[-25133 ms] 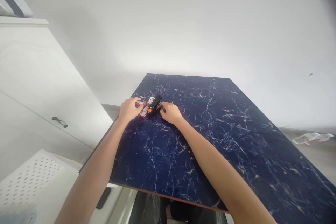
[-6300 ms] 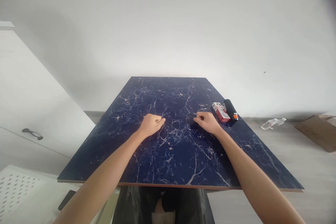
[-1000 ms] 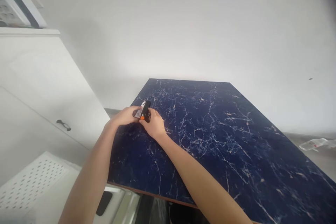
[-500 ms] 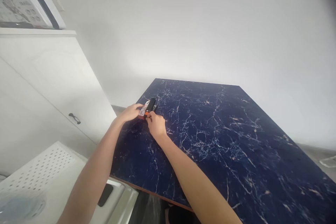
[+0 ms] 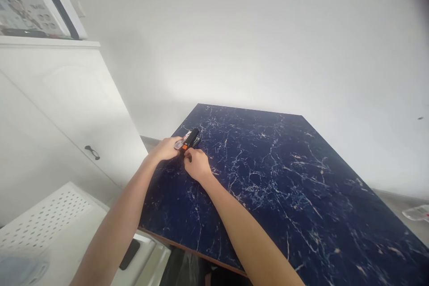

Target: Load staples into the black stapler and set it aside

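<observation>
A black stapler [image 5: 191,139] with an orange part near its close end is at the far left of the dark blue marbled table [image 5: 268,178]. Along its left side is a small printed package [image 5: 179,144] in white and red. My left hand [image 5: 166,149] is closed around the package from the left, its fingertips partly hidden. My right hand [image 5: 197,164] has its fingers curled together just below the orange end. What those fingers pinch, if anything, is hidden.
A white cabinet [image 5: 63,94] with a dark handle [image 5: 92,152] stands left of the table. Nearer on the left is a white perforated surface [image 5: 50,214], with a dark phone-like object [image 5: 130,254] beside it. A pale wall rises behind the table. Clear plastic packaging [image 5: 416,212] lies beyond the right edge.
My right hand has drawn slightly toward me and left, off the stapler's side to its near end. The package and stapler have tilted a little in my left hand. The view has shifted slightly.
</observation>
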The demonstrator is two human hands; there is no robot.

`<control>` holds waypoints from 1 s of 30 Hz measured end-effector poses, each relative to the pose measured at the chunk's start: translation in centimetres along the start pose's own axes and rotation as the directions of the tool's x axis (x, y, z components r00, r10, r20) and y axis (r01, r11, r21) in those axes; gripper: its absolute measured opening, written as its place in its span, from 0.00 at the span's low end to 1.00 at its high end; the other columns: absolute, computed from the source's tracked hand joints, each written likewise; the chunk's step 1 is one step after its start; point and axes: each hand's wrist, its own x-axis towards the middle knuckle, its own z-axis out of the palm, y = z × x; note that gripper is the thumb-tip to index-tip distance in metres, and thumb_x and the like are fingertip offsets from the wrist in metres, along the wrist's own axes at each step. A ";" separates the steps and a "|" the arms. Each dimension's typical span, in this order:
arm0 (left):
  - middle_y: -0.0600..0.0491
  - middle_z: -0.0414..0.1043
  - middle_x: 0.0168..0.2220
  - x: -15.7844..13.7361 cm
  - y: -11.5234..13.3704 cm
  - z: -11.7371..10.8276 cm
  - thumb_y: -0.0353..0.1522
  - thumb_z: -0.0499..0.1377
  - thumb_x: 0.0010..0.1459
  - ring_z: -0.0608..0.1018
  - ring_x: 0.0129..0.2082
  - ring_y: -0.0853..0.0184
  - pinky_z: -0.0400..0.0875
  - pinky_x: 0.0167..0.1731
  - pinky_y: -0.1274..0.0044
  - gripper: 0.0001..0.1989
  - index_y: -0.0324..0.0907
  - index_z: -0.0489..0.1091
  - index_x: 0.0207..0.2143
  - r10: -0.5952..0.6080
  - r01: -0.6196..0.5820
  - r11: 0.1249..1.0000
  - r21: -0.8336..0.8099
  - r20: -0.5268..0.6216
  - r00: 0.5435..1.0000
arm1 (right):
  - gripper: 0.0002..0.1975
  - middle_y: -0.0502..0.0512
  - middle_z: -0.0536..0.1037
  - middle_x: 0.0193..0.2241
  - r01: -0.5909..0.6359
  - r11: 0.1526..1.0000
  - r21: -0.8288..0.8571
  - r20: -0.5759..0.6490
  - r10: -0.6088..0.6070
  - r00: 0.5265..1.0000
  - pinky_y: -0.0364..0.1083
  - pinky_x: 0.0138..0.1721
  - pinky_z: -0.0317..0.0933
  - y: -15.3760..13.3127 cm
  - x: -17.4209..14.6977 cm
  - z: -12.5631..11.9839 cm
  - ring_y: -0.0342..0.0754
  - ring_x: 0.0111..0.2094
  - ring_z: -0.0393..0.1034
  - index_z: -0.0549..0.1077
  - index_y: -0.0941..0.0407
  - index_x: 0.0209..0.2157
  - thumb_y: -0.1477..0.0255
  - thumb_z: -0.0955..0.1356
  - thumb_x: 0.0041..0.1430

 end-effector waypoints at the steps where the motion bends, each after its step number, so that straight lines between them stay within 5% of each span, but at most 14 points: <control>1: 0.51 0.80 0.41 0.0 0.0 0.1 0.30 0.60 0.47 0.81 0.39 0.56 0.67 0.34 0.75 0.23 0.50 0.74 0.48 -0.006 0.006 1.000 0.007 -0.027 1.000 | 0.11 0.55 0.81 0.37 0.005 1.000 -0.014 -0.006 -0.005 1.000 0.46 0.44 0.65 -0.1 -0.1 0.0 0.52 0.42 0.73 0.76 0.54 0.39 0.79 0.66 0.56; 11: 0.51 0.79 0.51 0.3 -0.2 -0.1 0.37 0.61 0.54 0.80 0.48 0.57 0.71 0.45 0.75 0.23 0.47 0.74 0.53 -0.210 0.165 0.969 -0.185 -0.257 0.943 | 0.10 0.56 0.81 0.35 0.034 0.998 -0.058 0.002 -0.034 0.999 0.48 0.47 0.64 -0.3 -0.3 -0.3 0.54 0.44 0.70 0.77 0.54 0.37 0.79 0.66 0.58; 17: 0.52 0.81 0.45 0.1 0.4 -0.3 0.39 0.62 0.55 0.80 0.45 0.58 0.71 0.45 0.73 0.21 0.48 0.75 0.52 -0.216 0.171 0.971 -0.168 -0.309 0.926 | 0.10 0.55 0.81 0.34 0.031 0.998 -0.051 -0.008 -0.032 0.999 0.47 0.47 0.64 -0.2 -0.2 -0.2 0.54 0.43 0.69 0.78 0.54 0.37 0.80 0.66 0.57; 23: 0.51 0.80 0.44 0.0 1.4 -0.5 0.43 0.59 0.61 0.79 0.45 0.59 0.70 0.48 0.71 0.19 0.46 0.72 0.51 -0.207 0.133 0.977 -0.165 -0.603 0.771 | 0.11 0.55 0.81 0.35 0.010 0.999 -0.047 -0.043 -0.012 0.999 0.47 0.47 0.64 -0.4 -0.2 -0.4 0.53 0.44 0.70 0.78 0.54 0.38 0.80 0.66 0.58; 27: 0.52 0.81 0.41 0.2 1.6 0.1 0.42 0.60 0.60 0.80 0.44 0.58 0.71 0.46 0.72 0.13 0.47 0.75 0.43 -0.167 0.124 0.984 -0.129 -0.411 0.896 | 0.11 0.55 0.81 0.35 0.003 0.999 -0.038 -0.060 -0.005 0.998 0.47 0.46 0.64 -0.6 -0.2 -0.5 0.54 0.44 0.70 0.78 0.54 0.37 0.80 0.66 0.58; 30: 0.49 0.80 0.44 0.1 2.1 0.2 0.43 0.56 0.62 0.79 0.46 0.56 0.70 0.49 0.70 0.14 0.46 0.77 0.39 -0.094 0.064 0.994 -0.085 -0.419 0.903 | 0.11 0.54 0.81 0.35 -0.022 1.000 -0.009 -0.074 0.021 0.997 0.47 0.46 0.65 -0.6 -0.1 -0.7 0.53 0.43 0.71 0.78 0.53 0.37 0.80 0.66 0.58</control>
